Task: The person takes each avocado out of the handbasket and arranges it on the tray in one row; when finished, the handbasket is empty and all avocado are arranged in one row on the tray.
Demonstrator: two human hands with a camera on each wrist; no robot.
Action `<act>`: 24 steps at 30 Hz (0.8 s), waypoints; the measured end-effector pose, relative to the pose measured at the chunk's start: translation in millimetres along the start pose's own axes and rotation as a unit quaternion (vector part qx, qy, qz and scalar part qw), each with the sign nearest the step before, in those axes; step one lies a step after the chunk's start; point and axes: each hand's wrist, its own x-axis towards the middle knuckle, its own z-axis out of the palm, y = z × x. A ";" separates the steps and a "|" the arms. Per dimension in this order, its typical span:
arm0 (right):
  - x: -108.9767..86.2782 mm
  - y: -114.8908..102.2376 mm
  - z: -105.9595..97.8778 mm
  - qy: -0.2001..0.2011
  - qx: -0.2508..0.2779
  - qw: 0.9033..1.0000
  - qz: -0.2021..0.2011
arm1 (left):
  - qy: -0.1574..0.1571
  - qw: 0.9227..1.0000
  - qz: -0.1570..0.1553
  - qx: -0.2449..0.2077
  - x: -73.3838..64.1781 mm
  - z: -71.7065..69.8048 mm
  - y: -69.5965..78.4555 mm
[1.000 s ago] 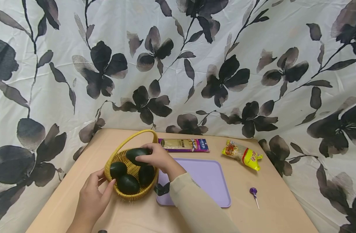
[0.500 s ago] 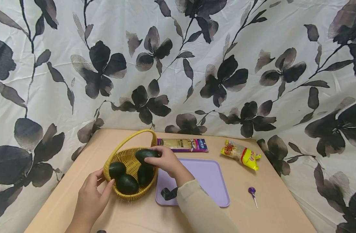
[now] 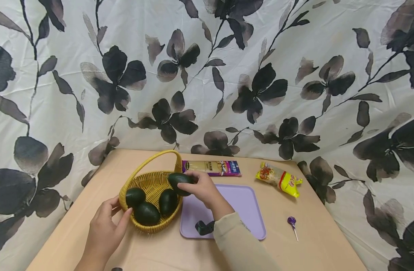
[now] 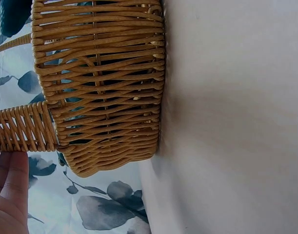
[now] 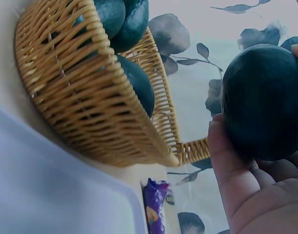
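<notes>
In the head view my right hand (image 3: pixel 203 190) holds a dark green avocado (image 3: pixel 179 183) between thumb and fingers, above the right rim of a yellow wicker basket (image 3: pixel 152 228). The right wrist view shows this avocado (image 5: pixel 263 102) large, fingers curled round its underside, apart from the basket (image 5: pixel 85 112). Three more avocados lie inside, one of them (image 3: pixel 147 213) at the front. My left hand (image 3: pixel 107 227) grips the left foot of the basket's arched handle; in the left wrist view its fingers (image 4: pixel 17 178) meet the woven handle (image 4: pixel 22 129).
A lilac tray (image 3: pixel 241 203) lies right of the basket, under my right forearm. Behind it is a purple noodle packet (image 3: pixel 212 168). A yellow snack bag (image 3: pixel 279 178) and a purple lollipop (image 3: pixel 292 222) lie further right. Floral cloth hangs behind the table.
My right hand has carried the avocado rightward, from over the basket's middle to its right rim. My left hand keeps its hold on the handle, and the basket stays in place.
</notes>
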 end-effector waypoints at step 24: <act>-17.5 31.4 -27.5 -0.021 0.006 1.000 -0.021 | -0.018 0.999 -0.022 0.015 1.2 -1.0 2.5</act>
